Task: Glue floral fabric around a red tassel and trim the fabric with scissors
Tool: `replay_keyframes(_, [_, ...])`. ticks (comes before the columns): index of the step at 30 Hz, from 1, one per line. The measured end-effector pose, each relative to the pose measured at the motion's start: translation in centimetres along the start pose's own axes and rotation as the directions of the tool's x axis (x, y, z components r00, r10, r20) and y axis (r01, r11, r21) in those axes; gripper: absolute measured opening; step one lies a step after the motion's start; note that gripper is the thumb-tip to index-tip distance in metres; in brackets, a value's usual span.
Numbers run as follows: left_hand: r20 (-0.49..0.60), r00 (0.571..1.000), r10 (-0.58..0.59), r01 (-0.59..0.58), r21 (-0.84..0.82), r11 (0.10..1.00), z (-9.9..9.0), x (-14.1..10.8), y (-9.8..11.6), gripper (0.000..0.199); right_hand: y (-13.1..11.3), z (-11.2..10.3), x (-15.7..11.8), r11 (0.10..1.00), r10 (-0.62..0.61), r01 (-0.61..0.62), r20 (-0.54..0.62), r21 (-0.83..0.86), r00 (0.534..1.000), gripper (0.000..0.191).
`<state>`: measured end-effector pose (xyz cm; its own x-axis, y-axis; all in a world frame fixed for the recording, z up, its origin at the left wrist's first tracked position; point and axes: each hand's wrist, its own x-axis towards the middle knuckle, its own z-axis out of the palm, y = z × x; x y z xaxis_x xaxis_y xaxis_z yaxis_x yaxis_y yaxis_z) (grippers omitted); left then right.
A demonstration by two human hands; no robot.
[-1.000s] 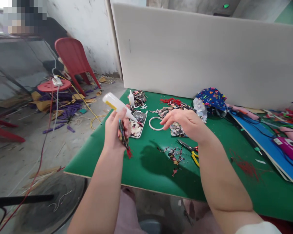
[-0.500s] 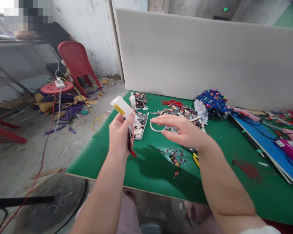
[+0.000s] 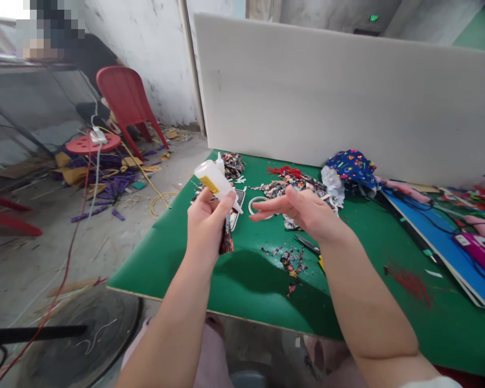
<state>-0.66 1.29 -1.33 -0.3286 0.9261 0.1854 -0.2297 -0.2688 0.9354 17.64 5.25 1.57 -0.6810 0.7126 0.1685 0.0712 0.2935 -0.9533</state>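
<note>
My left hand (image 3: 210,218) is closed around a white squeeze bottle (image 3: 214,179) with a yellow label, looking like a glue bottle. It tilts so that its thin nozzle points down and to the right. A strip of dark patterned fabric (image 3: 227,237) hangs from the same hand, below the bottle. My right hand (image 3: 297,209) is open and holds nothing, its fingers stretched out to the left. Around those fingertips I see a white ring (image 3: 254,205) on the table, partly hidden by them. A phone (image 3: 237,215) lies behind the bottle's nozzle, mostly covered.
On the green table (image 3: 165,258) are scissors (image 3: 308,245), fabric scraps (image 3: 293,264), a patterned fabric pile (image 3: 319,186), a second small bottle (image 3: 219,164) and a blue cap (image 3: 351,167). A blue board (image 3: 428,226) lies right. A white panel (image 3: 339,102) stands behind.
My left hand has moved slightly right with the bottle and fabric, covering more of the phone. My right hand has turned, fingers now pointing left, and more of the scissors shows.
</note>
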Motion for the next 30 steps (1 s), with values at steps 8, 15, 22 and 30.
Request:
replay_keyframes(8, [-0.030, 0.999, 0.023, -0.022, 0.033, 0.999, 0.2, -0.7, 1.1, 0.027, -0.6, 1.2, 0.0, 0.875, -0.071, -0.040, 0.209, 0.483, 0.975, 0.047])
replay_keyframes(15, [-0.016, 0.999, 0.036, -0.035, 0.074, 0.997, 0.3, -0.6, 0.8, 0.026, -0.8, 1.5, 0.1, 0.858, -0.097, -0.026, 0.210, 0.513, 0.973, 0.040])
replay_keyframes(22, [-0.035, 0.991, 0.127, -0.114, 0.247, 0.962, -0.4, -0.9, 0.7, 0.023, -0.6, 1.8, 0.4, 0.940, -0.099, 0.114, -0.062, 0.320, 0.993, 0.035])
replay_keyframes(30, [0.420, 0.887, 0.192, -0.433, 0.612, 0.662, 0.5, -1.9, 1.4, 0.009, -1.2, 3.1, 0.6, 0.888, -0.311, 0.180, -0.266, -0.422, 0.913, 0.023])
